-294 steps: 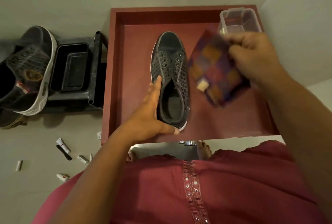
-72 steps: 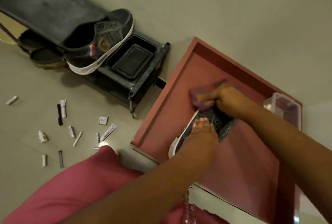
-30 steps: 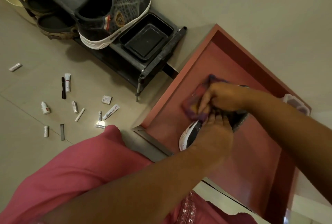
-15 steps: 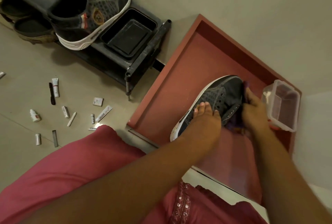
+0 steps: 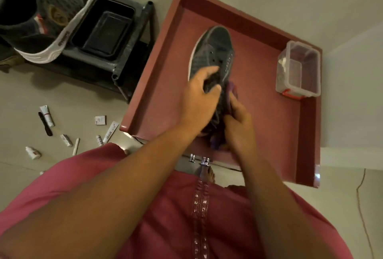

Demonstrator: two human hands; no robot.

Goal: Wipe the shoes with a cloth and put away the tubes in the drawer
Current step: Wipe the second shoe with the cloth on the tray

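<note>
While the left hand (image 5: 199,101) grips the shoe (image 5: 213,51), the right hand (image 5: 238,126) presses the cloth (image 5: 232,88) beside it.

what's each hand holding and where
Left hand grips the shoe at its opening; right hand holds the cloth against the shoe's side.

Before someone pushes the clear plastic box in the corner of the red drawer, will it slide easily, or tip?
The clear plastic box with the red latch looks nearly empty, so it is probably light and should slide readily on the smooth floor of the red drawer. It is low and wide, so tipping seems unlikely. Standing close to the drawer walls, it may stop against them.
</note>
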